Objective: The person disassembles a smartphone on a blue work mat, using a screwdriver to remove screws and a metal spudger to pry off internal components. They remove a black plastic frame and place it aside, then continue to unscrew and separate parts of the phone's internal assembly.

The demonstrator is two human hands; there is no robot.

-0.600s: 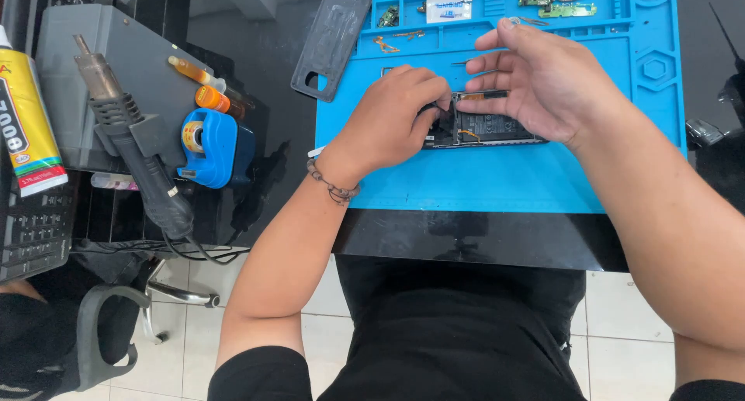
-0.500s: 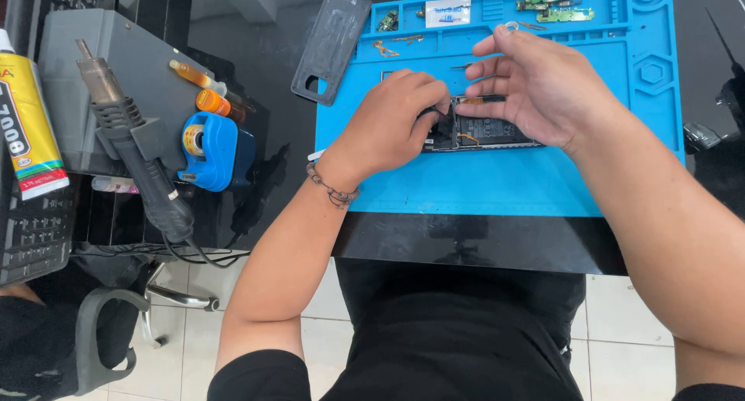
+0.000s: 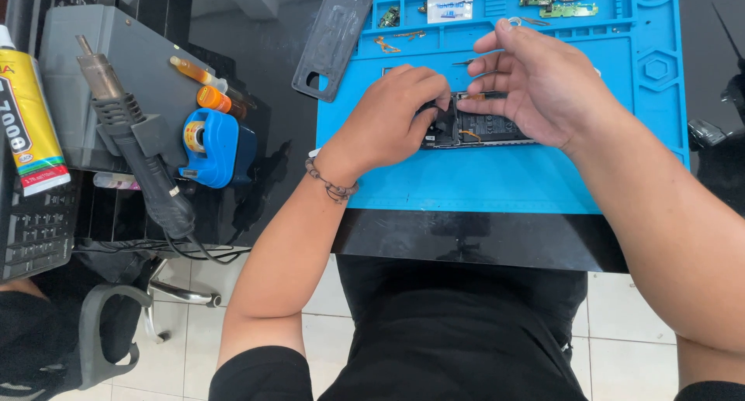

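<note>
Right now both hands work on an opened phone (image 3: 481,129) that lies flat on the blue repair mat (image 3: 497,184), near the mat's middle. Left hand (image 3: 388,122) is curled over the phone's left end, fingertips pressing a dark part there. Right hand (image 3: 543,87) hovers at the phone's upper edge, fingers pinched on a thin orange-tipped strip (image 3: 485,96). Small green circuit boards (image 3: 559,1) sit in the mat's top trays. A dark back cover (image 3: 332,40) lies on the bench just beside the mat's left edge; a hot-air gun (image 3: 136,145) and a blue spool holder (image 3: 217,146) rest further left
</note>
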